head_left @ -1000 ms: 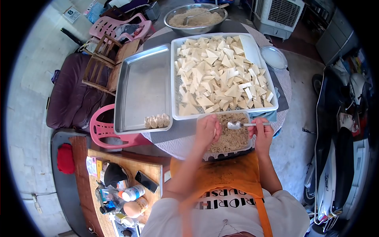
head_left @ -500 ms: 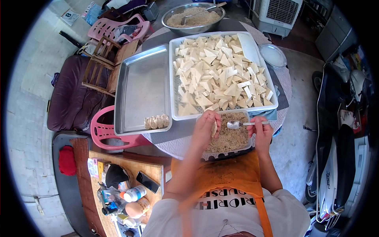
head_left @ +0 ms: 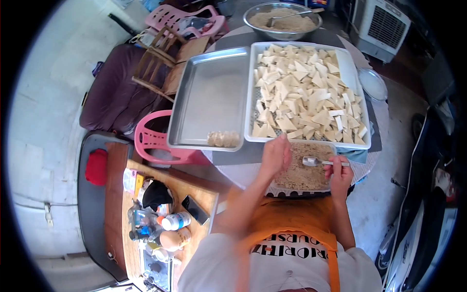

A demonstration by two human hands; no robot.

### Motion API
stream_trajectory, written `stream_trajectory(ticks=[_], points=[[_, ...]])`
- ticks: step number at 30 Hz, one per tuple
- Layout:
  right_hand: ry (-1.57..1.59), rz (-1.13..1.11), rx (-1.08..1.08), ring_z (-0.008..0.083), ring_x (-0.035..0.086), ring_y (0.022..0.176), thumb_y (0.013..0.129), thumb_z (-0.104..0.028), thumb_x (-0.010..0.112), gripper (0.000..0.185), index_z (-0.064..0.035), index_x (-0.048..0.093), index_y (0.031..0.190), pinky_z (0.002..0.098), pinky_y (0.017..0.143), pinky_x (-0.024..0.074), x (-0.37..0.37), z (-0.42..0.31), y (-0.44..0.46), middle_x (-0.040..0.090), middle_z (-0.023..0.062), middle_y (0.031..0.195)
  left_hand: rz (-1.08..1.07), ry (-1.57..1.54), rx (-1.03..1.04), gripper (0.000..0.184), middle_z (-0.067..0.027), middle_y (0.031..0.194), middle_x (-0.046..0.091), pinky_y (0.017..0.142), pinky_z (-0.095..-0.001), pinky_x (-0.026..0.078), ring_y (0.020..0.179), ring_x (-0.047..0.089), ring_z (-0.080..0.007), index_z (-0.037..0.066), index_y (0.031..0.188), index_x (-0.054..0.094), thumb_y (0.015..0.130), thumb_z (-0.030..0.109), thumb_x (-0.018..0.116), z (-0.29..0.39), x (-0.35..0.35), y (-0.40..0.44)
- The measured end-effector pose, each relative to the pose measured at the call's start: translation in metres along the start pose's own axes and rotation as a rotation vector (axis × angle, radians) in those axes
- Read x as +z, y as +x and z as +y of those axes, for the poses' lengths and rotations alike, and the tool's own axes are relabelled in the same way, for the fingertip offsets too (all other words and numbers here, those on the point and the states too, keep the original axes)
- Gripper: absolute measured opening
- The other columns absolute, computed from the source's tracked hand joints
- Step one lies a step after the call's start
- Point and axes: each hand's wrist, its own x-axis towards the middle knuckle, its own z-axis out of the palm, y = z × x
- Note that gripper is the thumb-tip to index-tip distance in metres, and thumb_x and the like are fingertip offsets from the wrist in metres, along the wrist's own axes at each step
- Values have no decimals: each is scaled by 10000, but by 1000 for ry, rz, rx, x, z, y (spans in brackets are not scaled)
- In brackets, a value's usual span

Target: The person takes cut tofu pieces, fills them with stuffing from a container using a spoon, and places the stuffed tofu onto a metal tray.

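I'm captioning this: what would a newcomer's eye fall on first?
Probably the pale, mostly triangular pieces heaped in the white tray, right of centre. Left of it, a metal tray holds a short row of lumps in its near right corner. Below, the right hand holds a spoon over crumbly mixture.

- Pale light brightens the wall point(head_left: 53, 121) far left of my left hand point(head_left: 277, 157).
- The metal tray point(head_left: 210, 97), nearer that hand, has a soft sheen.
- My right hand's point(head_left: 339, 174) spoon point(head_left: 310, 161) glints.
- Below my left hand, the apron strap point(head_left: 240, 258) blurs.
- My view's edges curve into black.
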Motion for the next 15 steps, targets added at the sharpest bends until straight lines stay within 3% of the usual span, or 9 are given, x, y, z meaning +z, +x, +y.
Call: stream_trajectory(ticks=[1,3,4,5,7,10,13,15], points=[[-12,-9,-3,46,472,481,955,-188,475,193,-42,579,886,184,437,381,0,1,-1,585,27,645,194,433,298,453,-20,473,420,411,-276,370,428,463,-168,82,607,448,967,337,349,-15,-14,15],[8,-26,-24,38,479,491,945,-171,489,172,-39,584,891,176,442,381,1,3,-2,578,15,640,339,485,256,460,-26,497,450,456,-286,410,479,511,-171,64,655,510,969,347,328,-5,-42,30],[1,-31,-30,37,479,491,945,-170,490,171,-37,584,890,175,442,381,1,3,-2,577,15,639,283,97,-74,463,-28,532,481,484,-291,430,520,540,-169,53,704,551,970,351,316,14,-69,34],[-6,-34,-37,37,478,491,944,-168,491,170,-36,583,890,175,442,380,2,4,-2,576,15,639,274,711,294,462,-33,599,510,520,-292,448,545,530,-160,44,818,581,971,366,289,-8,-109,58],[-15,-37,-35,36,477,490,943,-166,493,169,-33,582,888,174,441,380,2,3,-3,574,15,638,374,554,326,307,-34,704,537,528,-269,458,567,519,-130,27,925,569,941,288,410,-57,-189,97],[-21,-33,-21,35,476,488,942,-161,494,170,-29,583,884,172,440,377,4,2,-3,573,16,638,385,524,215,238,-23,774,549,567,-247,470,605,524,-107,8,1045,551,853,147,574,-53,-253,98],[-36,-30,-40,35,476,485,942,-158,493,173,-25,584,880,171,437,374,3,5,-3,576,18,639,377,645,118,224,-91,806,628,591,-282,475,657,589,-143,33,1002,618,807,138,580,-58,-288,87],[-31,-44,-60,35,476,484,943,-157,491,176,-23,585,878,171,436,374,2,8,-3,578,20,640,267,769,65,221,-76,752,636,591,-274,474,650,601,-146,50,975,657,775,135,616,-59,-304,77]])
